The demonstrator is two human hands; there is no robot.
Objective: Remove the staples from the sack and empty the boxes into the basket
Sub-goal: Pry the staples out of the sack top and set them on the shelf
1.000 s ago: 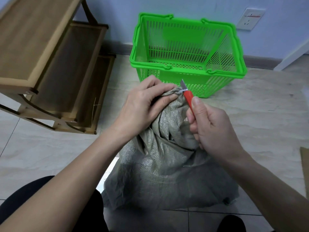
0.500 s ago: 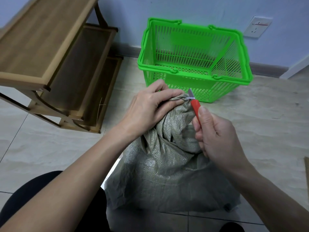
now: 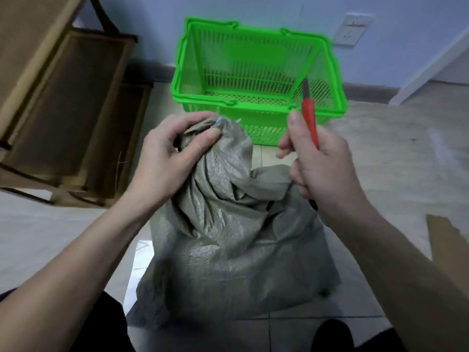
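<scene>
The coarse grey woven sack [image 3: 228, 240] slumps crumpled on the tiled floor [image 3: 396, 153] before the slatted green plastic basket [image 3: 256, 80]. The left hand [image 3: 167, 161] has its fingers clenched on the bunched neck. The right hand [image 3: 322, 163], gripping the slim red-handled cutter [image 3: 310, 118], has pulled away rightward; its long axis points up and away.

The pale tiled floor [image 3: 396, 158] carries everything here. A grey woven sack [image 3: 236, 252] sits on it in the near middle. Beyond the sack, by the far wall, stands 1 green plastic basket [image 3: 256, 107]. A wooden shelf unit [image 3: 63, 110] stands at far left. A brown cardboard piece [image 3: 449, 245] lies flat at near right.
</scene>
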